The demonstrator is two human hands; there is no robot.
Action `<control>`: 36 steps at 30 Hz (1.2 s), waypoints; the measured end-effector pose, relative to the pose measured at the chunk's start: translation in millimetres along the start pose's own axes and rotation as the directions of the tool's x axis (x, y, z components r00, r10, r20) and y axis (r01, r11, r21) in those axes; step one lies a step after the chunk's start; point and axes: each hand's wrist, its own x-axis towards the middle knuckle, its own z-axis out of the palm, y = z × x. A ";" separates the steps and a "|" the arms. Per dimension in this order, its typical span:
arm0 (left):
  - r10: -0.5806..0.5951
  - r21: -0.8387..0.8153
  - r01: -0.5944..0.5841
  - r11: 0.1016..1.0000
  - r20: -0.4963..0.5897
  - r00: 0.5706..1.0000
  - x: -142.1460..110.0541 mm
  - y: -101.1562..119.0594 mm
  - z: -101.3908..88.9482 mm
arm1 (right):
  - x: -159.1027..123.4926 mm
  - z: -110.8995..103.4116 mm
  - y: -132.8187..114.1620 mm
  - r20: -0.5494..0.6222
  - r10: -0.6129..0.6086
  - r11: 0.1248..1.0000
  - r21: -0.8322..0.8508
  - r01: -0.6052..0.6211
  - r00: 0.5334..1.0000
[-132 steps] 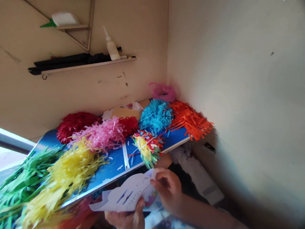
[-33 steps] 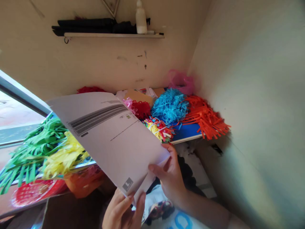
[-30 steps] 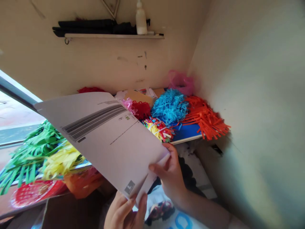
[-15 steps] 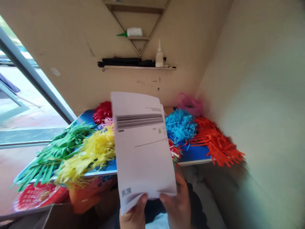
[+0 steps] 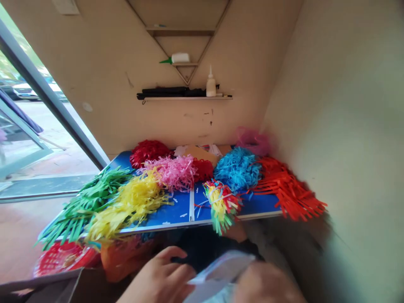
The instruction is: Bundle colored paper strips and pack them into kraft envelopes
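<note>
Paper [image 5: 219, 271], white, folded and blurred, held between the left hand [image 5: 160, 273] and right hand [image 5: 265, 284].

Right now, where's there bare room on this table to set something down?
Bare blue tabletop shows at the front, between the yellow paper fringe and the multicoloured paper tuft, and a smaller strip between that tuft and the orange paper fringe. The back is crowded: red fringe, pink fringe, blue fringe.
</note>
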 end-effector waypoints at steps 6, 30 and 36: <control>-0.177 0.066 0.164 0.984 0.394 0.902 41.8 -5.5 3.6 | 35.9 -19.1 22.5 -0.009 0.138 0.963 -0.234 -0.136 0.990; -0.465 -0.521 0.412 0.747 0.034 0.885 25.1 -38.7 65.8 | 15.9 -65.3 58.5 -0.203 0.268 0.943 -0.146 -0.300 0.942; -0.565 -0.598 0.408 0.690 -0.093 0.820 16.0 -40.5 79.5 | 22.7 -49.0 45.0 -0.208 0.239 0.934 -0.218 -0.283 0.949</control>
